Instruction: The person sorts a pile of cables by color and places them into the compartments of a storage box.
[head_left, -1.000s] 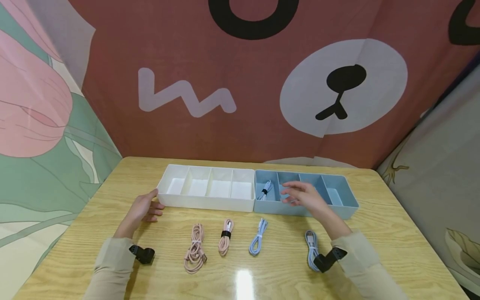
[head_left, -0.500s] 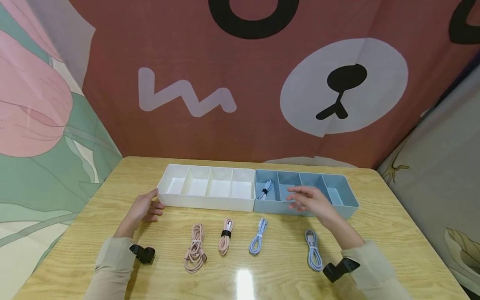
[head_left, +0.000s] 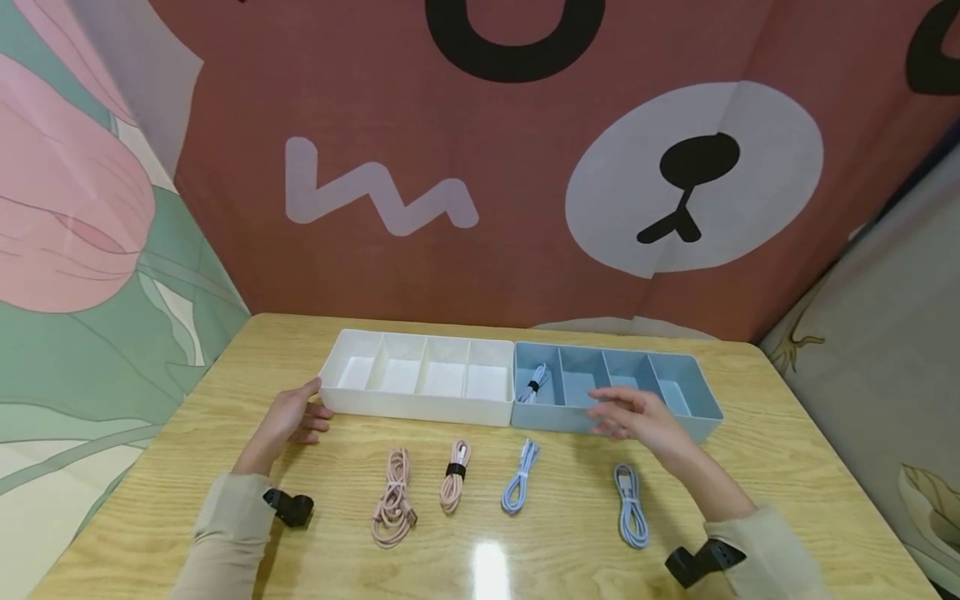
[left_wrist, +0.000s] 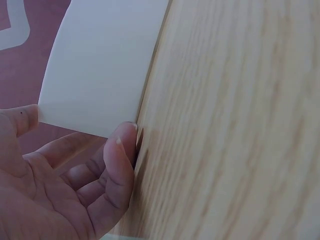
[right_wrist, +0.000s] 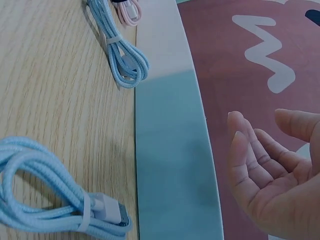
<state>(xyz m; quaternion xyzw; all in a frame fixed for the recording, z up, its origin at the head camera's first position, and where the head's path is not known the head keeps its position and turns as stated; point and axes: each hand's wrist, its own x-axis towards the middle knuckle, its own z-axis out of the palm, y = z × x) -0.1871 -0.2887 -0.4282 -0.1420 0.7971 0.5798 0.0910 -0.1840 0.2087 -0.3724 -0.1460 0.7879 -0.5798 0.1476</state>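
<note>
The left hand [head_left: 294, 417], relaxed, touches the white divided tray [head_left: 423, 407]; the right hand [head_left: 641, 421], loosely spread, holds nothing near the blue divided tray [head_left: 551, 416]. On the surface [head_left: 566, 546], the rightmost blue cable coil [head_left: 632, 512] looks light, pliable, best pinched mid-bundle.

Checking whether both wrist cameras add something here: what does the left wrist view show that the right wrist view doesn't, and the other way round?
Only the left wrist view shows the left hand, touching the end of the white box.

Only the right wrist view shows the right hand, which holds nothing, plus the outer side of the blue box, two coiled blue cables and part of a pink cable.

Both show part of the white box, the wooden table and the reddish backdrop.
</note>
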